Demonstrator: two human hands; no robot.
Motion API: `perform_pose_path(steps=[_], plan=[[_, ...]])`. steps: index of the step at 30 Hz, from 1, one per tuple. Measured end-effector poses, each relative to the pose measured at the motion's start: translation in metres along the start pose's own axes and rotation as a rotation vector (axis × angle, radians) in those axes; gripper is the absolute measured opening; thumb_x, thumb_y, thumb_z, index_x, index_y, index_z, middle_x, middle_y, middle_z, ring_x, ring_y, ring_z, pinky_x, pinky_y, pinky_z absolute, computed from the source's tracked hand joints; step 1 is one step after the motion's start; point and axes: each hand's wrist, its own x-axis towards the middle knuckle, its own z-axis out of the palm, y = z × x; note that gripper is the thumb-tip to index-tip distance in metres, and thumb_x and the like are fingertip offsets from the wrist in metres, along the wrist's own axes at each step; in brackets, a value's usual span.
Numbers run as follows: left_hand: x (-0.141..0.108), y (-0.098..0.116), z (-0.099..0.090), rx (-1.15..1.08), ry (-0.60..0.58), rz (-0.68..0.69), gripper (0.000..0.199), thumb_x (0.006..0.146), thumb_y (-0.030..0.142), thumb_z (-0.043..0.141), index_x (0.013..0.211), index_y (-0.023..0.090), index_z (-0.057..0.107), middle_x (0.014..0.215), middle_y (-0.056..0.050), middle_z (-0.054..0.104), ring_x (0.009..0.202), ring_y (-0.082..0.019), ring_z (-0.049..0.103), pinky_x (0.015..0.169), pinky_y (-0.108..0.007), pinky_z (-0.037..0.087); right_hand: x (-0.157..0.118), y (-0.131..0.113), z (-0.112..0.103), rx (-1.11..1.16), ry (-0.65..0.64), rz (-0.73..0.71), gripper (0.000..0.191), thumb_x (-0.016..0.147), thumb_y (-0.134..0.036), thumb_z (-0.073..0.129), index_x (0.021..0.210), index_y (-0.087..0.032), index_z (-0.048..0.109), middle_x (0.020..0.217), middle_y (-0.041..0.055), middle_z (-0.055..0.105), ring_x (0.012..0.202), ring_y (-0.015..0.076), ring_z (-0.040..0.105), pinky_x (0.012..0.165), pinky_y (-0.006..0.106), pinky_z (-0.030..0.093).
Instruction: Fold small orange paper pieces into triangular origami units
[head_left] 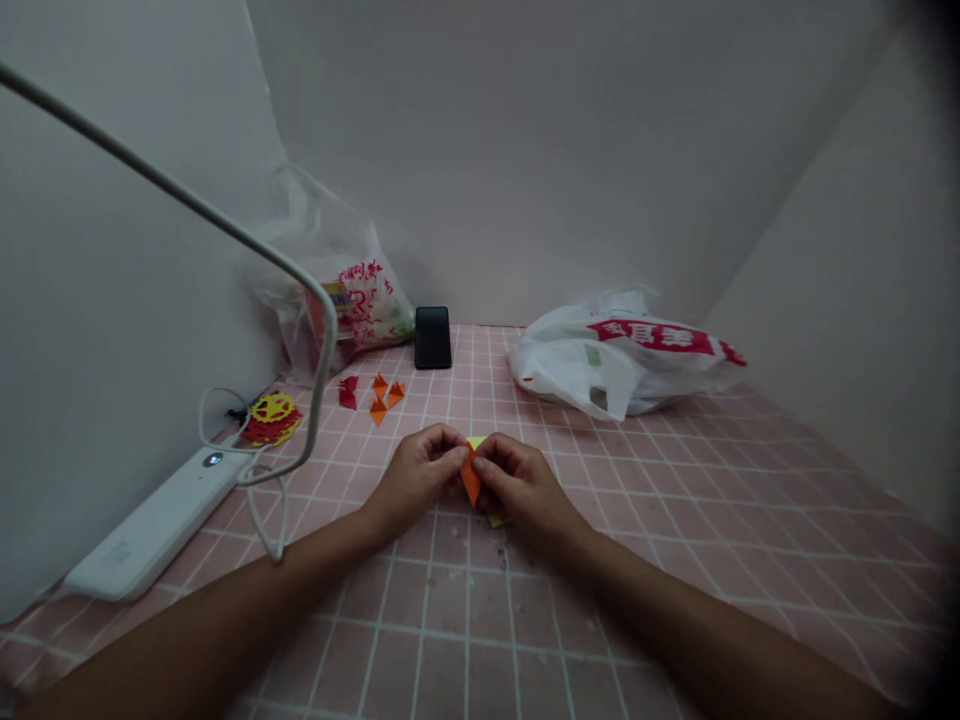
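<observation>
Both hands meet over the middle of a pink table with white grid lines [442, 640]. Between them is a folded piece of orange paper [471, 480]. My left hand [421, 470] pinches its left side with thumb and fingers. From the other side, my right hand [521, 480] grips the same paper, fingers curled in. Yellow paper [477, 442] shows just behind the fingertips, and another yellow bit [498, 520] is partly hidden under my right hand. Several folded orange pieces [379, 407] lie beyond my left hand, beside a red folded piece [348, 392].
A black phone [433, 338] lies at the back between a clear bag [367, 300] and a white plastic bag [570, 355]. At left are a white power strip [161, 520], red and yellow cutouts [271, 418] and a pale cable [328, 350] arching over the table.
</observation>
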Motion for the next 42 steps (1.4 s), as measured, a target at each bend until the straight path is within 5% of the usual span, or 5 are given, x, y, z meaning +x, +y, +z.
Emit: perform_pose_path(steps=[15,28,33,42], plan=[[0.0021,-0.0053,-0.0014,-0.003,-0.024,-0.027,0.021,0.075,0.035,0.066,0.079,0.014,0.059,0.064,0.003,0.057,0.05,-0.007,0.048,0.05,-0.02,0.038,-0.0005,-0.0017,-0.0003,-0.152,0.027,-0.061,0.012,0.084,-0.026,0.057,0.074,-0.02,0.053,0.059,-0.0036,0.056,0.047,0.0097,0.047,0.046,0.021,0.037],[-0.0004,-0.0045,0.0011,-0.005,0.01,-0.042,0.02,0.074,0.033,0.068,0.074,0.015,0.06,0.062,0.003,0.056,0.05,-0.007,0.047,0.049,-0.019,0.037,-0.0031,-0.001,-0.0007,-0.512,0.102,-0.202,0.014,0.084,-0.019,0.053,0.07,-0.018,0.054,0.063,-0.0019,0.057,0.058,0.012,0.049,0.053,0.024,0.035],[0.0002,-0.0047,0.0007,-0.078,-0.007,-0.075,0.023,0.073,0.034,0.071,0.074,0.014,0.06,0.06,0.003,0.057,0.051,-0.007,0.048,0.051,-0.019,0.038,-0.0014,-0.0015,-0.0006,-0.469,0.109,-0.189,0.014,0.084,-0.02,0.054,0.069,-0.018,0.054,0.064,-0.0017,0.057,0.059,0.0122,0.049,0.053,0.023,0.036],[0.0005,-0.0044,-0.0013,-0.117,-0.018,-0.093,0.024,0.077,0.038,0.07,0.079,0.014,0.063,0.066,0.002,0.06,0.055,-0.008,0.053,0.055,-0.02,0.043,-0.003,-0.0052,0.0017,-0.043,0.017,-0.013,0.023,0.087,-0.038,0.057,0.075,-0.019,0.052,0.055,-0.0049,0.051,0.044,0.009,0.044,0.042,0.02,0.034]])
